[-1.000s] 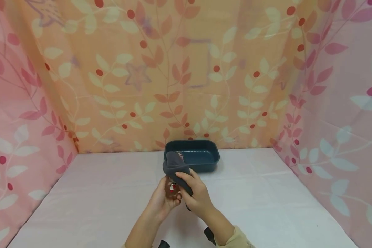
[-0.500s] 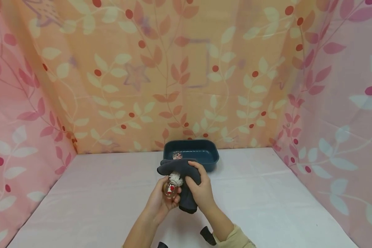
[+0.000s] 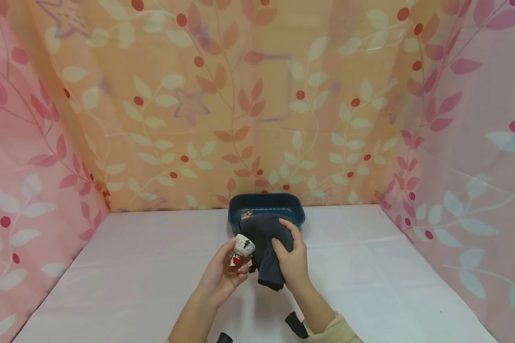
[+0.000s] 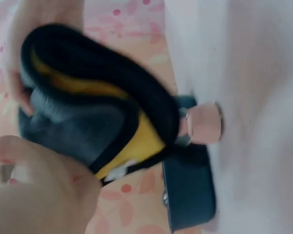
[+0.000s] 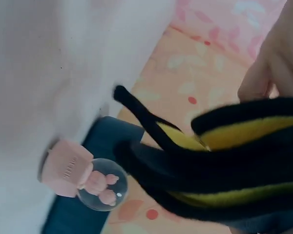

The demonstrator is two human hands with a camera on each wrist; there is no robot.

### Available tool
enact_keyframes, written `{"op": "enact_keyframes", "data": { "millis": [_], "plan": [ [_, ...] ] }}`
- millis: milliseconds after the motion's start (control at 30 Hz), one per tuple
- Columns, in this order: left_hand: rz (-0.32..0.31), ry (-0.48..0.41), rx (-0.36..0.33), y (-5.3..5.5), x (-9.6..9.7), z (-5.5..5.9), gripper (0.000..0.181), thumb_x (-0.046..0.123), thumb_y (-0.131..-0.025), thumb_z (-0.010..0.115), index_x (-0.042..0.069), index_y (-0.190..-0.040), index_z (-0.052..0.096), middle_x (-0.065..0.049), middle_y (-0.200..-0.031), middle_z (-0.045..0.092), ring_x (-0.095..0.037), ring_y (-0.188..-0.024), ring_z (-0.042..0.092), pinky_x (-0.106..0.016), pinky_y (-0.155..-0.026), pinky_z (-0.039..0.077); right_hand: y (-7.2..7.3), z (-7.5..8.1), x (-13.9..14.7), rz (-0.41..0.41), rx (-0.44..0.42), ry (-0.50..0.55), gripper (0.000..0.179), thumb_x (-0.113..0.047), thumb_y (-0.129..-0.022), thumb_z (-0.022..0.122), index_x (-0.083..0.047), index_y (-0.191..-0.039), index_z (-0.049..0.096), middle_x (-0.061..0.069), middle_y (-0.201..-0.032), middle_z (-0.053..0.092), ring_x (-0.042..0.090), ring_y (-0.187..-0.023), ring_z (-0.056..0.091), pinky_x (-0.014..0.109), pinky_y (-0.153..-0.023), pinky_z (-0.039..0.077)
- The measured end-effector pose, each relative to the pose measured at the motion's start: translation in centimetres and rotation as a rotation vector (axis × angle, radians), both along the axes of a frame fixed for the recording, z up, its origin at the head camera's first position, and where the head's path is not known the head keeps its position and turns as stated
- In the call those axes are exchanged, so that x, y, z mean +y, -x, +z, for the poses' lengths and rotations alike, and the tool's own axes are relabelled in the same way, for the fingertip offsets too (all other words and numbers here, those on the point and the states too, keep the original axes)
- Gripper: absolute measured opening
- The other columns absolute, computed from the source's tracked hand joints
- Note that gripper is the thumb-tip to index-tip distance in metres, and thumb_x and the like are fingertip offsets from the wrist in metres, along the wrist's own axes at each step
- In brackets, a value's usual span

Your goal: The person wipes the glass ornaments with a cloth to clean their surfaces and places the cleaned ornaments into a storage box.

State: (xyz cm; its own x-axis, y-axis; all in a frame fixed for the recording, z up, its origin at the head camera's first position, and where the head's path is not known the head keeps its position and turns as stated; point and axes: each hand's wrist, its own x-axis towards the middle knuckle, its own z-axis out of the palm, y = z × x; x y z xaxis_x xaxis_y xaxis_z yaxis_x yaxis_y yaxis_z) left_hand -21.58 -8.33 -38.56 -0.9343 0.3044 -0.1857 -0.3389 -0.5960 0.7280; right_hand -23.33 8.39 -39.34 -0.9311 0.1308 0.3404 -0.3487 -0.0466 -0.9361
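My left hand (image 3: pixel 219 281) holds a small snow globe (image 3: pixel 243 245) with a white base and a red-and-white figure inside. Its base is tilted upward and its clear ball points down into the fingers. My right hand (image 3: pixel 296 259) grips a folded dark grey cloth (image 3: pixel 263 243) just right of the globe. Black edging and a yellow underside of the cloth (image 5: pixel 234 195) show in the right wrist view. Whether cloth and globe touch, I cannot tell. Beyond the cloth, a second snow globe (image 5: pixel 68 168) with a pink base and pink figure stands upright on the table.
A dark blue rectangular bin (image 3: pixel 298 205) stands at the back of the white table (image 3: pixel 154 267), behind the pink globe. Leaf-patterned curtains (image 3: pixel 240 119) enclose the back and both sides. Small black objects (image 3: pixel 296 325) show near both wrists.
My right hand has drawn the cloth rightward off the snow globe. In my left hand the globe has turned, bringing its white base into sight. The bin stays put.
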Motion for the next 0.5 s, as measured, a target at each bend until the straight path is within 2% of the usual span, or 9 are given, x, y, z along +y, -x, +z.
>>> {"op": "enact_keyframes", "data": {
  "millis": [100, 200, 333, 433, 500],
  "plan": [
    [0.019, 0.051, 0.004, 0.1, 0.2, -0.2, 0.046, 0.046, -0.102, 0.040, 0.007, -0.126, 0.042, -0.009, -0.098, 0.054, -0.012, -0.071, 0.052, -0.020, -0.067, 0.048, -0.6, 0.1, -0.5, -0.038, 0.116, -0.061, 0.042, 0.002, -0.093, 0.057, -0.006, -0.134, 0.050, 0.013, -0.135, 0.048, 0.026, -0.115, 0.053, 0.023, -0.088, 0.048],
    [0.034, 0.051, 0.008, 0.1, 0.3, -0.4, 0.044, 0.047, -0.102, 0.039, 0.008, -0.121, 0.048, -0.006, -0.094, 0.052, -0.014, -0.073, 0.051, -0.023, -0.069, 0.047, -0.9, -0.2, -1.1, -0.073, 0.259, -0.136, 0.042, 0.005, -0.090, 0.059, -0.006, -0.130, 0.053, 0.014, -0.129, 0.054, 0.023, -0.106, 0.057, 0.024, -0.083, 0.051],
    [0.045, 0.002, 0.023, 0.2, 0.5, -0.4, 0.035, 0.044, -0.103, 0.038, 0.015, -0.107, 0.058, -0.005, -0.091, 0.046, -0.016, -0.073, 0.047, -0.025, -0.070, 0.046, -0.8, -1.1, -1.6, -0.111, 0.545, -0.320, 0.048, 0.013, -0.081, 0.063, -0.007, -0.124, 0.057, 0.017, -0.118, 0.062, 0.022, -0.093, 0.062, 0.025, -0.076, 0.053],
    [0.039, -0.038, 0.051, 0.3, 0.6, -0.3, 0.036, 0.042, -0.105, 0.036, 0.018, -0.100, 0.063, -0.006, -0.095, 0.043, -0.017, -0.077, 0.043, -0.025, -0.071, 0.046, -0.4, -1.5, -1.8, -0.099, 0.768, -0.470, 0.055, 0.015, -0.074, 0.065, -0.008, -0.123, 0.057, 0.020, -0.116, 0.062, 0.027, -0.097, 0.062, 0.027, -0.084, 0.052],
    [0.037, -0.052, 0.063, 0.3, 0.7, -0.2, 0.037, 0.041, -0.105, 0.036, 0.018, -0.100, 0.065, -0.007, -0.097, 0.042, -0.017, -0.079, 0.042, -0.024, -0.071, 0.045, -0.1, -1.7, -1.8, -0.080, 0.859, -0.537, 0.057, 0.014, -0.072, 0.064, -0.009, -0.123, 0.057, 0.021, -0.118, 0.060, 0.031, -0.106, 0.059, 0.031, -0.093, 0.049]
  ]
}}
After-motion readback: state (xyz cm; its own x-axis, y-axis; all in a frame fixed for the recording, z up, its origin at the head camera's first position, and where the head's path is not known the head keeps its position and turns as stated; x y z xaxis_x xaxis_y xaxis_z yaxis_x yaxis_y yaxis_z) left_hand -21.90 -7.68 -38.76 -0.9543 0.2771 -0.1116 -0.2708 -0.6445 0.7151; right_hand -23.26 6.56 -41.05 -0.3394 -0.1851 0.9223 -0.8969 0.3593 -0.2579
